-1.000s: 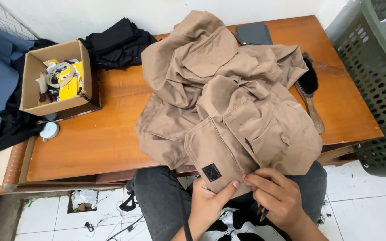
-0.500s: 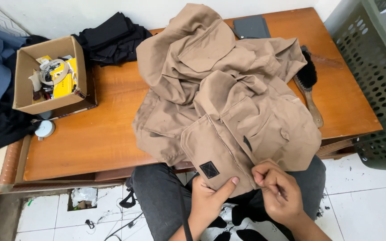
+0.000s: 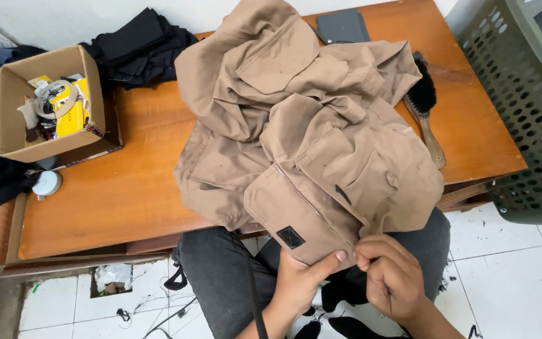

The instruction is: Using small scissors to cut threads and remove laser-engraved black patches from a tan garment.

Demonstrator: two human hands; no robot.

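Note:
A crumpled tan jacket (image 3: 308, 119) with several flap pockets lies on the wooden table (image 3: 127, 194) and hangs over its front edge. My left hand (image 3: 299, 282) grips the jacket's lower corner from beneath, thumb pressed on the fabric beside a small black patch (image 3: 290, 236). My right hand (image 3: 391, 274) is curled and pinches the hem edge just to the right of that thumb. Whether it holds a small tool is hidden by the fingers. My legs in dark trousers (image 3: 221, 276) are under the hands.
An open cardboard box (image 3: 45, 107) of small items sits at the table's left. Black clothes (image 3: 139, 47) lie at the back left, a dark flat pouch (image 3: 343, 25) at the back, a black-bristled brush (image 3: 425, 107) beside the jacket. A green perforated basket (image 3: 522, 107) stands at right.
My right hand has drawn in and curled tighter against the hem, close beside my left thumb. The jacket and the other things on the table lie as before.

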